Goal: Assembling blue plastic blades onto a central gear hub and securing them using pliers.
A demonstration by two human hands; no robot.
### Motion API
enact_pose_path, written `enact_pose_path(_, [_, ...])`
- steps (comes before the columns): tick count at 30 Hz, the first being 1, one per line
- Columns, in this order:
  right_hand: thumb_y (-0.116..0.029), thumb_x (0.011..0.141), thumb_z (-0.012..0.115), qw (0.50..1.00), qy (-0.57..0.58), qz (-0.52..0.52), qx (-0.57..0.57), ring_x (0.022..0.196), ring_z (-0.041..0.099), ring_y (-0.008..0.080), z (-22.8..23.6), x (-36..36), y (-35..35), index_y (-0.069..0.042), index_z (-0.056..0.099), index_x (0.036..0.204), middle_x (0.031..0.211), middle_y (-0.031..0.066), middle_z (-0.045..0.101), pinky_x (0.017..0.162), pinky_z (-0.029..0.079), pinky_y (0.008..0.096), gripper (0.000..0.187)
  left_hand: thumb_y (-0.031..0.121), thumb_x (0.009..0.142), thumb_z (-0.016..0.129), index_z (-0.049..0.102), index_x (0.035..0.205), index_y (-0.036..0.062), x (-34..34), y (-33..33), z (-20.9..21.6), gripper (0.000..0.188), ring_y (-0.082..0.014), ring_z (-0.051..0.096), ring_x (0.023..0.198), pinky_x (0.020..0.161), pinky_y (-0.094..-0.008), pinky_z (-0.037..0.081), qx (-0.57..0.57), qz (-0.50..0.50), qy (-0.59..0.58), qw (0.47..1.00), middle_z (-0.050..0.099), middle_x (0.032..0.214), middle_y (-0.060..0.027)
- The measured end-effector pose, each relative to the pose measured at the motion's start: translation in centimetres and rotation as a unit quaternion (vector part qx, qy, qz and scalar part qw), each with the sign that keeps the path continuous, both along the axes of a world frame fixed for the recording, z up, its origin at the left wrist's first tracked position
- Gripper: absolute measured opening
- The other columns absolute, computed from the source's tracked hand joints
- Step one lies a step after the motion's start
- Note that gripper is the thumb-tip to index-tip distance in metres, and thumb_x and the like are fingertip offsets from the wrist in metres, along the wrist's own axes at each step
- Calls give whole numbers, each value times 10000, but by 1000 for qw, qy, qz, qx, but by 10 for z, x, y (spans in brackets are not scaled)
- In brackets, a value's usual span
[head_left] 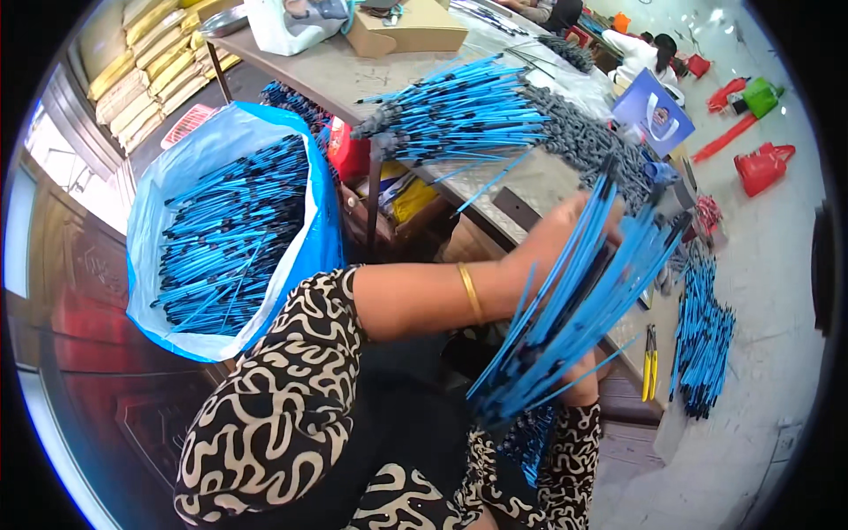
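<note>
A thick bundle of thin blue rods with black ends [574, 305] is held up at a tilt in front of my body, over the table's near edge. My left hand [563, 231], with a gold bangle on its wrist, is closed round the upper part of the bundle, its fingers partly hidden and blurred. Lower down, my right hand [580, 382] grips the bundle from behind, and the rods cover most of its fingers. Across the table lies a large pile of the same blue rods [468, 110], beside a heap of grey knobbly pieces [592, 141].
To the left stands a blue-and-white bag [146, 225] full of blue rods. More rods [702, 344] lie at the right, near yellow-handled pliers [650, 364]. A cardboard box [406, 31] and a purple gift bag [654, 115] are farther back. Another person [636, 57] sits beyond.
</note>
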State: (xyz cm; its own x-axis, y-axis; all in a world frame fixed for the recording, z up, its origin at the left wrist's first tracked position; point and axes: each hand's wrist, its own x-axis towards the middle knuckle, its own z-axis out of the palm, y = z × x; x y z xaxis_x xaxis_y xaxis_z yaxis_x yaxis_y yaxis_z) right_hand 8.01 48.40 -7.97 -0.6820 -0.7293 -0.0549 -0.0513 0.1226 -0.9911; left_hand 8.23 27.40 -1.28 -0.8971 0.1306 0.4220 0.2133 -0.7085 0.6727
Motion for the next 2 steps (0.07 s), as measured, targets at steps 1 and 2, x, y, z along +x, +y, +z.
enact_pose_path(1, [-274,767,690,995,-86,-9,39,920,562,193,12,-6,-10,-52,224,1374,1070,122,548,793,468,313,797,321,831,615,476,1149,21,-9,-15,8,459,-121,586,790,712,-230,481,9,93,-93,991,590,920,-77])
enact_pose_path(2, [-308,764,699,982,-171,-22,79,1003,557,208,29,-14,-18,-63,117,1410,1176,144,502,829,477,330,904,321,814,638,424,1221,12,-20,-34,18,555,-140,600,794,731,-220,502,20,181,-185,966,595,977,-95])
